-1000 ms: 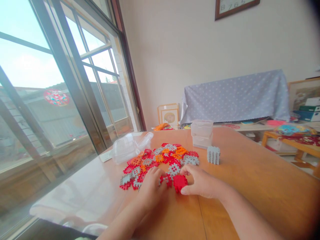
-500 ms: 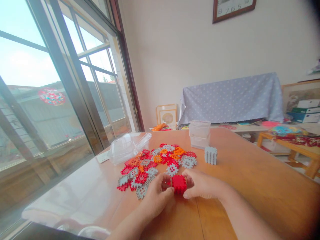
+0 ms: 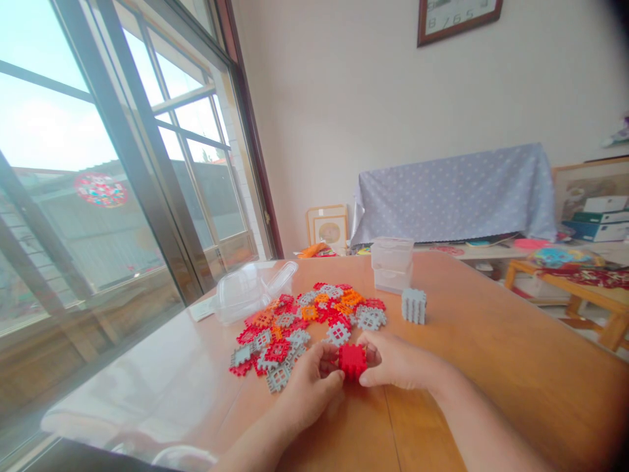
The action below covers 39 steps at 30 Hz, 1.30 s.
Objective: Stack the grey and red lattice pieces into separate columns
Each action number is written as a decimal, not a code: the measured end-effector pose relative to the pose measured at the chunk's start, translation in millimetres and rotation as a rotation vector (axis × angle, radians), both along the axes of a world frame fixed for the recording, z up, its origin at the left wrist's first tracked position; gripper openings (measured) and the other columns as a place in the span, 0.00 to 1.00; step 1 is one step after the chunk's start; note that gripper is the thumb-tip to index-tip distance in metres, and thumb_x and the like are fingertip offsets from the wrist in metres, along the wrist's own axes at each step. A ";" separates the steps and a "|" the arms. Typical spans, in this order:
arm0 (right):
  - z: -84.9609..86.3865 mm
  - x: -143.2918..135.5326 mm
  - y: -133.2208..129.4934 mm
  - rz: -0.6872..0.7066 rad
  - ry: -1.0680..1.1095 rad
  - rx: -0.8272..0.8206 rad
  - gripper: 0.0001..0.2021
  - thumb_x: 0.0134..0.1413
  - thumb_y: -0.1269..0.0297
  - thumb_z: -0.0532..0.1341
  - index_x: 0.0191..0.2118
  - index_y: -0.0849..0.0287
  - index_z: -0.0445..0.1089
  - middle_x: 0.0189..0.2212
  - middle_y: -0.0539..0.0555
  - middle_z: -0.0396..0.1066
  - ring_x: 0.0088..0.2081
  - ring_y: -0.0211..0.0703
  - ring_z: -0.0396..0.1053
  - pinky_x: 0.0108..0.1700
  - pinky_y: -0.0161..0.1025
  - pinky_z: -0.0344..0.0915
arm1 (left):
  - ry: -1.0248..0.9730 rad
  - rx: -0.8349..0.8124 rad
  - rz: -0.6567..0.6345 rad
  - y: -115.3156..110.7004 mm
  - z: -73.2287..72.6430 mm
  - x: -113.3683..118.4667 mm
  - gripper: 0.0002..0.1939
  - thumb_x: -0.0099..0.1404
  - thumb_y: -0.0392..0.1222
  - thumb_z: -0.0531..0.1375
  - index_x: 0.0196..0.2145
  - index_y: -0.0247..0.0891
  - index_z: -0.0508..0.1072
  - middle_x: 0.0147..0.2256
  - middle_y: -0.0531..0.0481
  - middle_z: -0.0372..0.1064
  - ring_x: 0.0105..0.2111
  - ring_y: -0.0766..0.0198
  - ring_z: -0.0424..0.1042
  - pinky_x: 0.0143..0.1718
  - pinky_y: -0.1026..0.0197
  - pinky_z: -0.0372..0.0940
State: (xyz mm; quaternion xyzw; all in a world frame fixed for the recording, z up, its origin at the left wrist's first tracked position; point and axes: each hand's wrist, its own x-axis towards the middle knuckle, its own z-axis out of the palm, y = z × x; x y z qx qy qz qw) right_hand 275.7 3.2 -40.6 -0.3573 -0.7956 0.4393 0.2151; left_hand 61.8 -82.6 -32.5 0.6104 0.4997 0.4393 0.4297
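A stack of red interlocking plastic tiles [image 3: 352,362] with notched edges is held between my two hands, low over the near part of the table. My left hand [image 3: 314,379] grips its left side with thumb and fingers. On the right side, my right hand [image 3: 393,362] closes on the same red stack; some of its fingertips are hidden behind it. Just beyond my hands lies a loose pile of red, grey and orange tiles [image 3: 278,351]. Farther right, a block of grey tiles [image 3: 414,306] stands upright on the table.
Behind the pile, a clear plastic tub [image 3: 240,294] lies at the left and a translucent box [image 3: 392,265] stands at the back of the wooden table [image 3: 472,354]. A glass window [image 3: 147,164] borders the left side. A wooden stool [image 3: 584,295] stands at right.
Both hands stay around the red stack, almost in place. The pile and the grey block have not moved.
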 end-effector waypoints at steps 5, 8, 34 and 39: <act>6.0 -2.7 -2.9 -0.002 0.037 -0.024 0.20 0.39 0.65 0.71 0.41 0.55 0.68 0.30 0.45 0.72 0.31 0.39 0.67 0.30 0.32 0.58 | 0.004 -0.001 0.006 0.7 -2.1 -1.1 0.15 0.57 0.35 0.62 0.43 0.40 0.70 0.39 0.47 0.74 0.39 0.60 0.74 0.40 0.59 0.67; 8.8 -3.6 -4.4 -0.019 0.038 -0.019 0.20 0.38 0.64 0.72 0.40 0.55 0.69 0.29 0.46 0.72 0.31 0.39 0.67 0.31 0.33 0.59 | -0.029 0.009 -0.015 1.5 -3.5 -1.4 0.15 0.58 0.34 0.62 0.44 0.40 0.70 0.39 0.47 0.74 0.39 0.60 0.75 0.40 0.59 0.67; 6.2 -1.4 4.7 0.036 0.044 0.018 0.21 0.44 0.66 0.70 0.46 0.57 0.68 0.29 0.44 0.65 0.31 0.35 0.63 0.32 0.31 0.58 | -0.032 0.059 0.018 -1.4 0.7 0.6 0.11 0.57 0.30 0.59 0.39 0.37 0.67 0.36 0.48 0.72 0.37 0.60 0.73 0.39 0.60 0.65; 7.5 -0.7 3.7 0.039 0.053 -0.004 0.22 0.44 0.64 0.71 0.47 0.57 0.68 0.30 0.44 0.66 0.31 0.36 0.64 0.32 0.31 0.58 | -0.041 0.063 0.015 -0.8 -0.6 0.6 0.11 0.57 0.30 0.59 0.38 0.38 0.67 0.35 0.49 0.72 0.36 0.60 0.72 0.38 0.60 0.64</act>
